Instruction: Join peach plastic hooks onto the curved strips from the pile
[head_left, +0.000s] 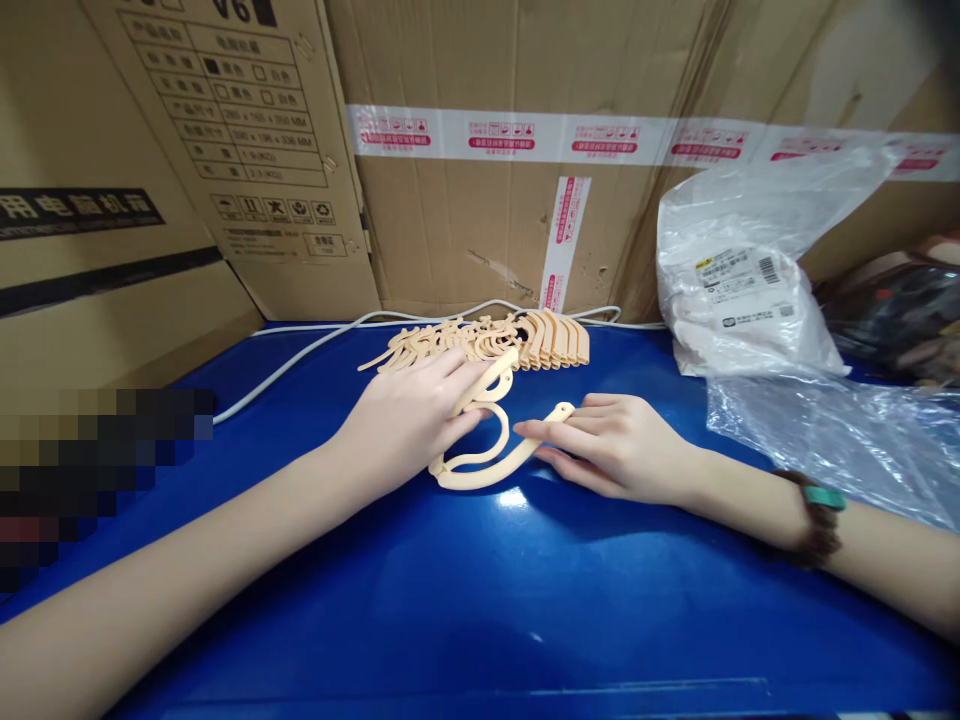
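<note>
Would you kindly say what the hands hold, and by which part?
A cream curved piece: the left hand grips its upper arm, the right hand its lower arm near the holed tip.

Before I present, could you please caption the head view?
Left hand and right hand hold curved cream parts over a blue table, a pile behind.

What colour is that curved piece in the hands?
The curved piece is pale cream-yellow, best seen in the head view.
</note>
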